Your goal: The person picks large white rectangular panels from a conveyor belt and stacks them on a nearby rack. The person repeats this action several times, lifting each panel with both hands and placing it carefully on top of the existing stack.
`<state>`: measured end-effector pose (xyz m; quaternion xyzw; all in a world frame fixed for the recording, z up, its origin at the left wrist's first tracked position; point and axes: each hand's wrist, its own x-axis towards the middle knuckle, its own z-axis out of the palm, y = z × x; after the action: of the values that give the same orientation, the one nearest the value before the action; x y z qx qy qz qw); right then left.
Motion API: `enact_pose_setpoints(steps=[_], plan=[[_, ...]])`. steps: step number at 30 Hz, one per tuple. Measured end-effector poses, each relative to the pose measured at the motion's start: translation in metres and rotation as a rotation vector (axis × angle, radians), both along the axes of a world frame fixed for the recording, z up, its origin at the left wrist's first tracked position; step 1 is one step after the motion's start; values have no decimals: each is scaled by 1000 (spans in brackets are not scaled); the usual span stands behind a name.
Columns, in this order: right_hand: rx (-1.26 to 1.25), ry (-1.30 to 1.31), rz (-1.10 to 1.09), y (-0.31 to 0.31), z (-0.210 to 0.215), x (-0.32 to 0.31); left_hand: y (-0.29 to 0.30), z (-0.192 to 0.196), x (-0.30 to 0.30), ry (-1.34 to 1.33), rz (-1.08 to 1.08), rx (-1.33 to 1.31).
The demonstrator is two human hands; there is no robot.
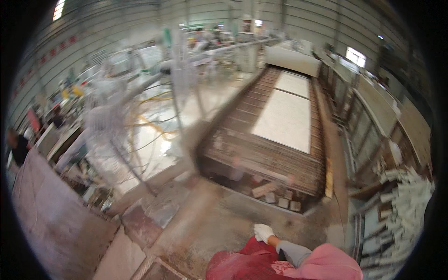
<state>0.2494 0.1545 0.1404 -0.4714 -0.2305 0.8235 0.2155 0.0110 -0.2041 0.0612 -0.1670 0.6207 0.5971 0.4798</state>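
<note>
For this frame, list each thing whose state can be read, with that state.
White-gloved hand: resting on red cloth, holding nothing that shows; which hand it is cannot be told.
Crumpled red cloth: bunched below the hand.
Long roller conveyor: loaded.
Pale stone slabs: lying flat on the conveyor.
Pale bars at right: stacked.

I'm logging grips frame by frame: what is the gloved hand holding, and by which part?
The white-gloved hand rests on the top edge of a dark red slab; whether it grips it, and which hand it is, cannot be told.
</note>
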Motion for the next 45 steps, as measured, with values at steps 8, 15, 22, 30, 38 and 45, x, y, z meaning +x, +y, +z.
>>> enact_pose_setpoints(steps=[8,15,22,30,38,45], plan=[[144,-324,-39,-22,28,10,8,-60,-11,196,-193,-255],[199,-300,3,-26,10,41,3,-86,-17,390,-342,-525],[248,-391,14,-34,5,47,-16,-114,-22,489,-394,-787],[300,-428,71,-34,-5,53,-39,-134,-40,663,-762,-727],[574,-650,267,-26,-19,49,-20,-113,-18,359,-424,-388],[475,-510,254,-21,-11,52,-3,-81,-11,166,-250,-136]])
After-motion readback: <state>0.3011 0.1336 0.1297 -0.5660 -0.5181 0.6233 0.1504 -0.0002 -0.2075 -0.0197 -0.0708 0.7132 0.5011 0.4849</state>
